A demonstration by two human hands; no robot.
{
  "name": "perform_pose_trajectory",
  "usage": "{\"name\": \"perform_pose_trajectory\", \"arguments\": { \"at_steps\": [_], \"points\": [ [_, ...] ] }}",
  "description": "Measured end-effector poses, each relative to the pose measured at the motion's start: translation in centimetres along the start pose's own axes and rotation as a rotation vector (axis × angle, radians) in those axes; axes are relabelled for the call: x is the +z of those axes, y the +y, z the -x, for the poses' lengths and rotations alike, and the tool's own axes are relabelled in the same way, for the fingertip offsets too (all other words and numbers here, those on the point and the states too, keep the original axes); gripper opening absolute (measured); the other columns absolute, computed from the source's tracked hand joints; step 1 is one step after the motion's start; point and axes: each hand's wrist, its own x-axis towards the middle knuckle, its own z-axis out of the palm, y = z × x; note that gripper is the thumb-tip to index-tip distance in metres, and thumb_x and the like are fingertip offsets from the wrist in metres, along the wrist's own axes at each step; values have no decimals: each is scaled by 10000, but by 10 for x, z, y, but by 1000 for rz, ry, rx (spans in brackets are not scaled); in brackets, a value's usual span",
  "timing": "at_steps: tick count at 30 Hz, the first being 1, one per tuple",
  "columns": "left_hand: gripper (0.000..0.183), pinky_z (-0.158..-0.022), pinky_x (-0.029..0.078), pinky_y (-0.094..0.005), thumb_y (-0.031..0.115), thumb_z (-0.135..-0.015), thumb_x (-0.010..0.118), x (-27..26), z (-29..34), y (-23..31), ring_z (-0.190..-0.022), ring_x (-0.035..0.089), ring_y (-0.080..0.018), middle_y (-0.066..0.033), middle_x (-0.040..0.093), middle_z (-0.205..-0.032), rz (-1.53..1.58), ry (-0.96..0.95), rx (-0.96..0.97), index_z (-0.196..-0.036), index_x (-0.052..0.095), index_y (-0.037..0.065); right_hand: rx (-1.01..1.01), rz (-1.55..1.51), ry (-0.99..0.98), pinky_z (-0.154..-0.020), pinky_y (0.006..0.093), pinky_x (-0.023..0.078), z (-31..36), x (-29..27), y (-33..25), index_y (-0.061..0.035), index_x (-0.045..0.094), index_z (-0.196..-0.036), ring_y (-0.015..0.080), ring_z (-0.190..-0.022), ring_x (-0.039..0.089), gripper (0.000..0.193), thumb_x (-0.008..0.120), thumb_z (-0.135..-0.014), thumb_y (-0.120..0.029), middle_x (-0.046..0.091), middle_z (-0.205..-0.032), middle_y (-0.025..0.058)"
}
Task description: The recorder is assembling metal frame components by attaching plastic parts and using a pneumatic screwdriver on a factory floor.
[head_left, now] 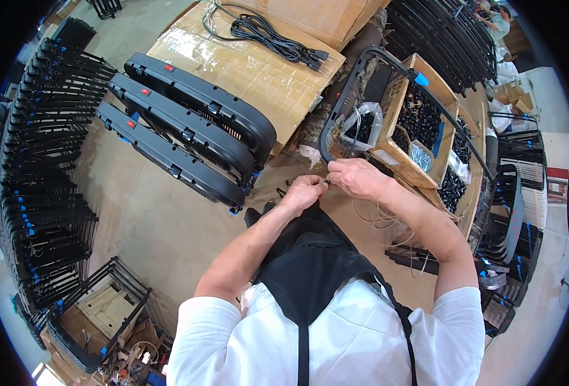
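My left hand [305, 193] and my right hand [356, 178] meet in front of my black apron [310, 270]. The fingers of both are closed in a pinch, tip to tip, around a small dark piece that they mostly hide. Just beyond the right fingertips is the bent lower corner of a black tubular frame [327, 138], which leans over the wooden parts boxes and has a blue piece [421, 79] on it. Whether the right fingers touch that tube, I cannot tell.
Three black housings with red switches [187, 119] stand side by side at left. Coiled black power cords [268, 40] lie on a cardboard-covered surface [239, 77]. A wooden box [414, 168] at right holds many small black parts [419, 119]. Stacked black frames [46, 167] line the far left.
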Motion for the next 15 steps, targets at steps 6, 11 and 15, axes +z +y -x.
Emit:
{"name": "perform_pose_trajectory", "arguments": {
  "at_steps": [6,11,15],
  "points": [
    [175,-624,396,-232,173,-1023,660,-3,3,9,-713,497,-53,46,622,-827,176,-84,-44,-1064,748,26,-51,10,87,-840,405,571,8,2,0,-52,695,-1043,284,-952,671,173,685,-887,-127,587,-964,82],
    [177,-592,378,-237,153,-996,652,-5,4,11,-680,485,-52,46,612,-801,145,-82,-32,-1054,759,25,-12,-118,147,-826,407,572,7,7,3,-58,715,-1049,289,-956,682,155,719,-916,-138,616,-1000,80],
    [205,-622,410,-276,191,-967,671,-7,2,11,-693,522,-87,17,634,-784,68,-70,-54,-1016,778,24,23,-187,133,-811,417,576,7,5,6,-62,731,-1042,294,-967,692,141,726,-921,-133,627,-1011,80]
  ]
}}
